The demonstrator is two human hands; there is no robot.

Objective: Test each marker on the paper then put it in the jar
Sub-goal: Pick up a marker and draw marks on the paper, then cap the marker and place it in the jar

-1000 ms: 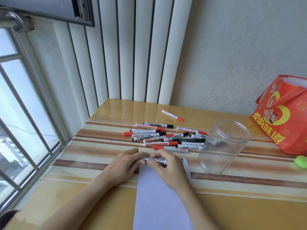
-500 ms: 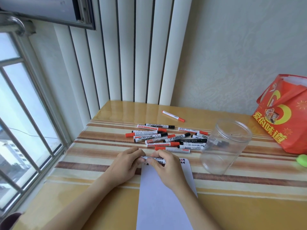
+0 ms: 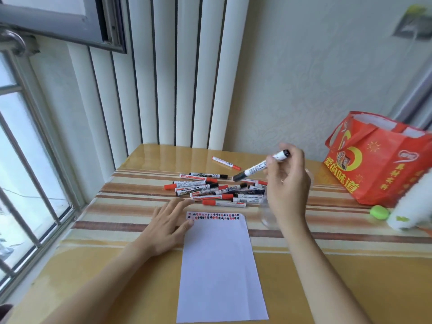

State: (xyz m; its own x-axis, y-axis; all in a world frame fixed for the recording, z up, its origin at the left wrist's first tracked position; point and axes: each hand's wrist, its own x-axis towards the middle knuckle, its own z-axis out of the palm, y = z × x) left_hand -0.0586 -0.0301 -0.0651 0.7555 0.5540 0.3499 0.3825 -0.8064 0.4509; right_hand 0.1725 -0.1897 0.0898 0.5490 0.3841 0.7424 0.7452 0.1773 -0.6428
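My right hand (image 3: 288, 183) is raised above the table and pinches a black-capped white marker (image 3: 259, 166), tilted with its cap end pointing down-left. The clear plastic jar (image 3: 268, 218) stands right behind that hand and is mostly hidden by it. My left hand (image 3: 169, 220) lies flat, fingers spread, touching the top left corner of the white paper (image 3: 219, 267). A row of small red and black test marks (image 3: 212, 216) runs along the paper's top edge. A pile of several red-capped and black-capped markers (image 3: 215, 190) lies beyond the paper.
One red-capped marker (image 3: 226, 163) lies apart near the wall. A red printed bag (image 3: 378, 157) stands at the right, with a green round lid (image 3: 379, 212) and a white object (image 3: 411, 206) next to it. A barred window is on the left.
Both hands were holding the marker together at the paper's top. Now my right hand has lifted it up and right toward the jar, and my left hand has let go and lies flat.
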